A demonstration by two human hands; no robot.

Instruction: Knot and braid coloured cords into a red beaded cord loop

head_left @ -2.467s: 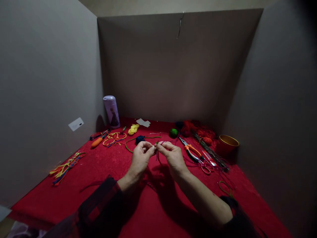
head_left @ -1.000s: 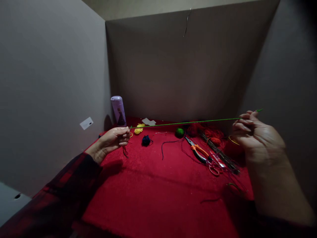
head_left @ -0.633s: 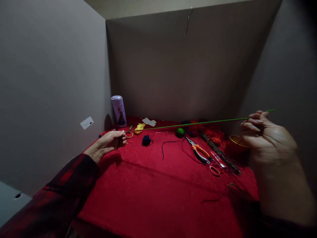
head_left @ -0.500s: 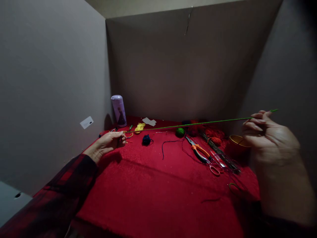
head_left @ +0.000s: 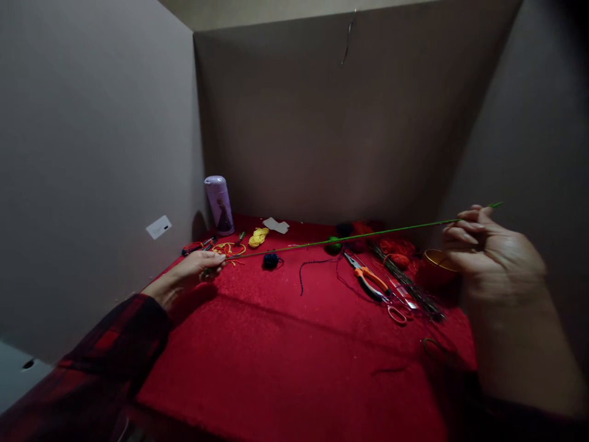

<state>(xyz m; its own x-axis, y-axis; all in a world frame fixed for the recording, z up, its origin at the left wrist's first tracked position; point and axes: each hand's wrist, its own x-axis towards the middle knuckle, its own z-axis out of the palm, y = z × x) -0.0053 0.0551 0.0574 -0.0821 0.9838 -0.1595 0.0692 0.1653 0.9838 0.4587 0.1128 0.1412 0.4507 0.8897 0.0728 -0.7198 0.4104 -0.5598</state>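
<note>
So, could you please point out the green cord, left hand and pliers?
Green cord [head_left: 377, 233], head view: its taut span.
Left hand [head_left: 197, 264], head view: its middle.
Pliers [head_left: 377, 279], head view: an orange handle.

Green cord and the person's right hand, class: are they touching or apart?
Touching. The head view shows the green cord pinched in the right hand, its end poking out beyond.

both hands [head_left: 496, 250] hold taut green cord [head_left: 386, 232], probably yarn.

Carries, on red cloth [head_left: 285, 374], a purple bottle [head_left: 219, 205], yellow yarn [head_left: 258, 237], dark-blue yarn [head_left: 270, 261], orange-handled pliers [head_left: 361, 271] and a gold-rimmed pot [head_left: 433, 276].
</note>
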